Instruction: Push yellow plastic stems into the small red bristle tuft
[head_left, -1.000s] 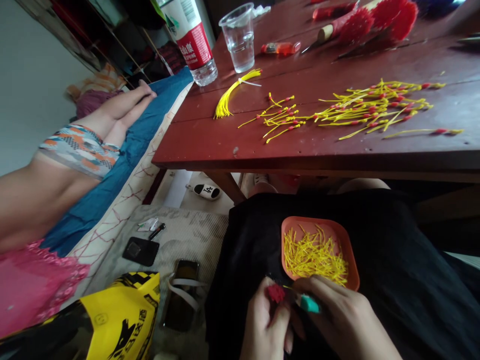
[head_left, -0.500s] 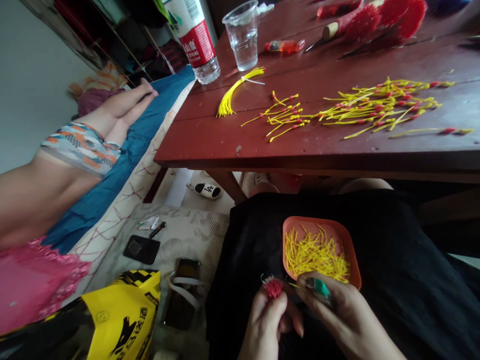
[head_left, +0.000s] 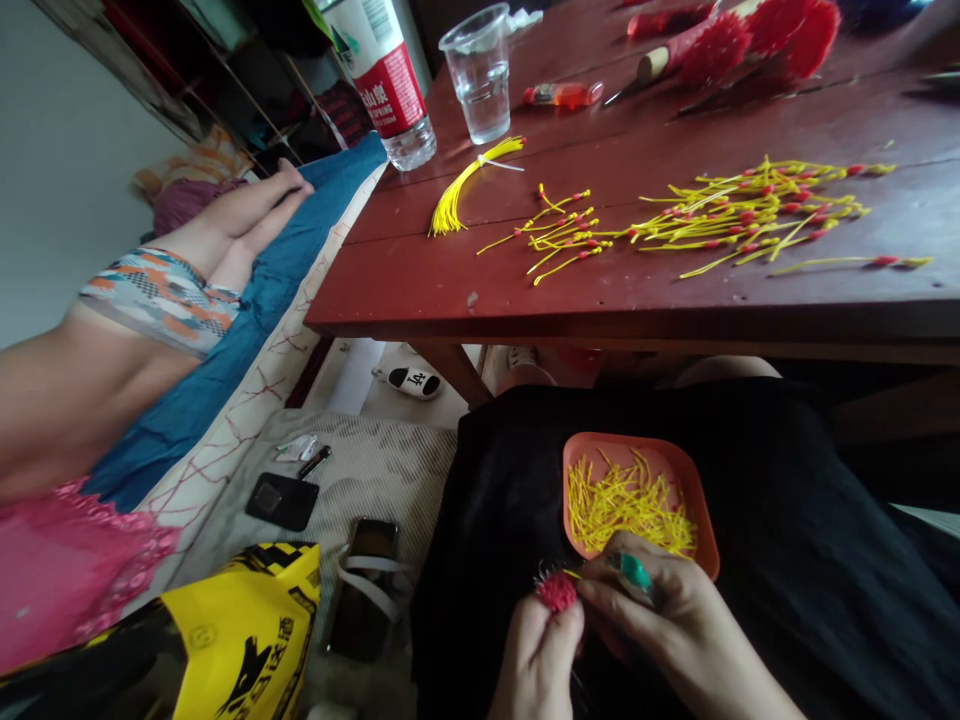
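My left hand (head_left: 541,640) is closed with the thumb pressed against a small red tuft (head_left: 556,592), from which thin pale strands stick out at the top. My right hand (head_left: 652,610) is beside it, thumb and finger pinched on a short yellow cord (head_left: 571,574) whose end reaches the tuft. A green object (head_left: 635,572) also shows among the right hand's fingers; its full shape is hidden. Just beyond the hands, an orange tray (head_left: 709,530) rests on the black cloth over my lap, with many loose yellow cords (head_left: 626,500) in it.
On the red-brown table (head_left: 420,290) lie knotted yellow cords with red beads (head_left: 750,215) and a tied yellow bundle (head_left: 465,185). A plastic cup (head_left: 484,90), water bottle (head_left: 394,95), orange lighter (head_left: 564,94) and red tufts (head_left: 780,40) stand behind. Someone lies on a bed at left.
My right hand has moved left and closer to my left hand, bringing the yellow cord against the red tuft. The left hand and tuft have shifted slightly right and down.
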